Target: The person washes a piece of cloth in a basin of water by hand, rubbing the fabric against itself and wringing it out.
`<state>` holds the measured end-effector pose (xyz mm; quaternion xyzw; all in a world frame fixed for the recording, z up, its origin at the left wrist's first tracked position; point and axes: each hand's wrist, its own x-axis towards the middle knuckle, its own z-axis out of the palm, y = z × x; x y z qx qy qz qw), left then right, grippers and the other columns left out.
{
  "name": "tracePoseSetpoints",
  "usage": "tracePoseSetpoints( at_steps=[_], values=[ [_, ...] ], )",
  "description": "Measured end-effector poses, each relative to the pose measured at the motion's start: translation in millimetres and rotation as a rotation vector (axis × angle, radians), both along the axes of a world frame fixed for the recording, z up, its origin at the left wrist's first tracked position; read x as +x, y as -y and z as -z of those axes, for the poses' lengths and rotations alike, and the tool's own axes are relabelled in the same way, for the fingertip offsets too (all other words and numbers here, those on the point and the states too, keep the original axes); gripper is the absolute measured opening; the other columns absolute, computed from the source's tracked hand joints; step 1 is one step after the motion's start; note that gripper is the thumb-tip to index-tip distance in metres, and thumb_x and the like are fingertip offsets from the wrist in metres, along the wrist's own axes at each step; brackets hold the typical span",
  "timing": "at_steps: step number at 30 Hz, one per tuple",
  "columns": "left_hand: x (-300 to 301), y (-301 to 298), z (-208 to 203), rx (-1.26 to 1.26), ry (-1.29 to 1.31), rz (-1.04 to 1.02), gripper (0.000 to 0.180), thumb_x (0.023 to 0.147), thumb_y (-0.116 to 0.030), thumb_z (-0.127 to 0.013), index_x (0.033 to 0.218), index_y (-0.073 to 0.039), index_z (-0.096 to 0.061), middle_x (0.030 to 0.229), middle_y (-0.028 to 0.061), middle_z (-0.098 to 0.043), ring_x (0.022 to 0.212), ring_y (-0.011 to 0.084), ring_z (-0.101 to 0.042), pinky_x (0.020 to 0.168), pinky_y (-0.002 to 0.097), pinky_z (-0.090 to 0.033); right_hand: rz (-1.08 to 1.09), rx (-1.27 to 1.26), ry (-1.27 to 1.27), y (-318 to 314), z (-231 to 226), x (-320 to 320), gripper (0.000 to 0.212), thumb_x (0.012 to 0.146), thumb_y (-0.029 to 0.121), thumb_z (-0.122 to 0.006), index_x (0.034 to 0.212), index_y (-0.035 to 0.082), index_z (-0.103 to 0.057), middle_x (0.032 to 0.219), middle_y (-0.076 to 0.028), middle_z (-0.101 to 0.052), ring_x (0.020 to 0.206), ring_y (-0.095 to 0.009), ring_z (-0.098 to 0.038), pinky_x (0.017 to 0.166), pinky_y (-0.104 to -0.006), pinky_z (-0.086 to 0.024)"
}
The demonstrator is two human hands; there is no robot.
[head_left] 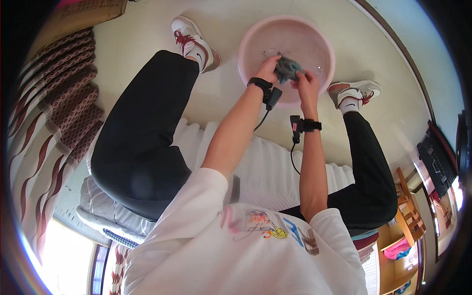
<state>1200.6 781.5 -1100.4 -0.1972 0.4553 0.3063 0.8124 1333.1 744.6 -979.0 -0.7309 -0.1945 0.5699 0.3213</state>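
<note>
A wet, crumpled grey-green cloth [287, 68] hangs between my two hands above a pink basin [246, 49]. My left hand [269, 68] pinches its left side, fingers closed at the edge. At its lower right edge, my right hand [307, 82] grips the fabric between thumb and fingers. Water with some bubbles lies in the basin under the cloth. Each wrist wears a black strap with a small device and a cable.
The basin stands on the pale floor between my shoes [196, 44]. Behind my legs is a bed edge with a white ruffled cover [265, 157]. Patterned curtains [64, 98] hang at the left. A wooden shelf [393, 250] stands at the lower right.
</note>
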Motion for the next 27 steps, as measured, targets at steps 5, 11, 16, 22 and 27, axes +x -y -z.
tracePoseSetpoints(
  at_steps=[5, 11, 16, 22, 27],
  values=[
    [-11, 27, 17, 0.165, -0.29, 0.095, 0.032, 0.096, -0.005, -0.049, 0.125, -0.003, -0.063, 0.116, 0.0114, -0.066, 0.105, 0.0265, -0.064, 0.09, 0.0385, -0.054, -0.067, -0.121, 0.043, 15, 2, 18, 0.028, 0.093, 0.014, -0.061, 0.117, -0.002, -0.064, 0.086, -0.01, -0.068, 0.064, -0.014, -0.063, 0.057, -0.0285, -0.049],
    [-10, 28, -16, 0.415, -0.548, 0.283, 0.039, 0.089, 0.005, -0.053, 0.126, -0.005, -0.065, 0.113, 0.0074, -0.064, 0.096, 0.0191, -0.061, 0.081, 0.0283, -0.051, -0.133, 0.05, 0.407, 27, 68, 55, 0.037, 0.091, 0.022, -0.066, 0.123, 0.004, -0.062, 0.089, -0.014, -0.068, 0.07, -0.022, -0.067, 0.065, -0.0333, -0.053],
    [-32, 29, -27, 0.128, -0.475, 0.109, 0.037, 0.097, -0.016, -0.056, 0.133, -0.01, -0.057, 0.117, 0.0051, -0.058, 0.107, 0.0183, -0.056, 0.085, 0.0413, -0.05, -0.234, 0.089, 0.803, 2, 62, 0, 0.052, 0.084, 0.031, -0.076, 0.129, 0.008, -0.061, 0.115, -0.021, -0.062, 0.101, -0.034, -0.068, 0.087, -0.0436, -0.053],
    [-29, 36, -34, -0.054, -0.132, -0.019, 0.058, 0.101, -0.038, -0.05, 0.151, -0.013, -0.034, 0.149, 0.0153, -0.04, 0.137, 0.0368, -0.039, 0.107, 0.0715, -0.029, -0.619, 0.059, 0.839, 1, 79, -33, 0.064, 0.081, 0.031, -0.079, 0.136, 0.01, -0.056, 0.131, -0.026, -0.049, 0.119, -0.045, -0.055, 0.098, -0.0502, -0.049],
    [-27, 14, -49, -0.409, -0.059, 0.281, 0.068, 0.103, -0.044, -0.046, 0.158, -0.013, -0.021, 0.162, 0.0203, -0.024, 0.148, 0.0437, -0.024, 0.113, 0.0735, -0.017, -0.713, 0.332, 0.913, -2, 101, -5, 0.06, 0.083, 0.02, -0.072, 0.14, 0.011, -0.053, 0.142, -0.027, -0.045, 0.125, -0.047, -0.049, 0.1, -0.0524, -0.047]
  ],
)
